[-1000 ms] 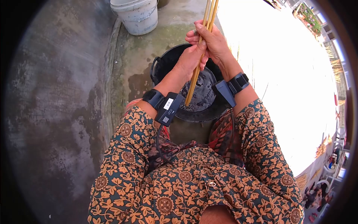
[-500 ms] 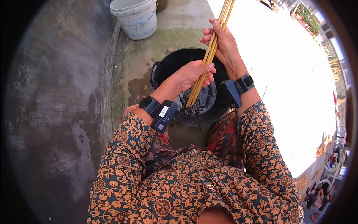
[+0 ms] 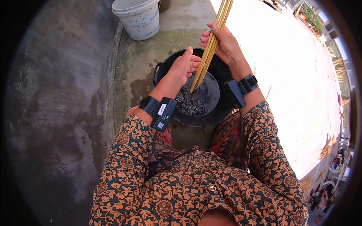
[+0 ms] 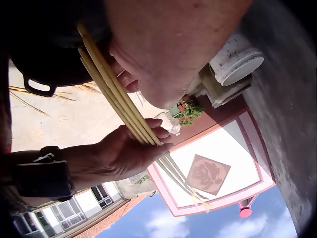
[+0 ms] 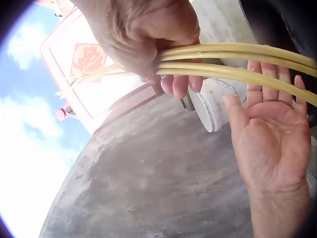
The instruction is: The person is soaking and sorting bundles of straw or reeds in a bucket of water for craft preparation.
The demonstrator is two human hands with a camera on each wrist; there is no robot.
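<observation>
A bundle of long yellow stalks (image 3: 209, 45) stands slanted over a black basin (image 3: 222, 107), its lower ends down in the dark wet contents (image 3: 190, 103). My right hand (image 3: 222, 41) grips the bundle high up, fingers curled round the stalks (image 5: 237, 62). My left hand (image 3: 184, 66) lies flat against the stalks (image 4: 116, 94) lower down, palm open and fingers straight (image 5: 270, 124).
A white bucket (image 3: 137, 17) stands on the concrete beyond the basin. A curved grey concrete wall (image 3: 56, 105) runs along the left. Bright sunlit ground (image 3: 294, 75) with scattered straw lies to the right. My patterned sleeves and lap fill the lower view.
My left hand let go of the stalks, opened flat and moved up along them. The bundle's lower ends dipped further into the basin. My right hand kept its grip.
</observation>
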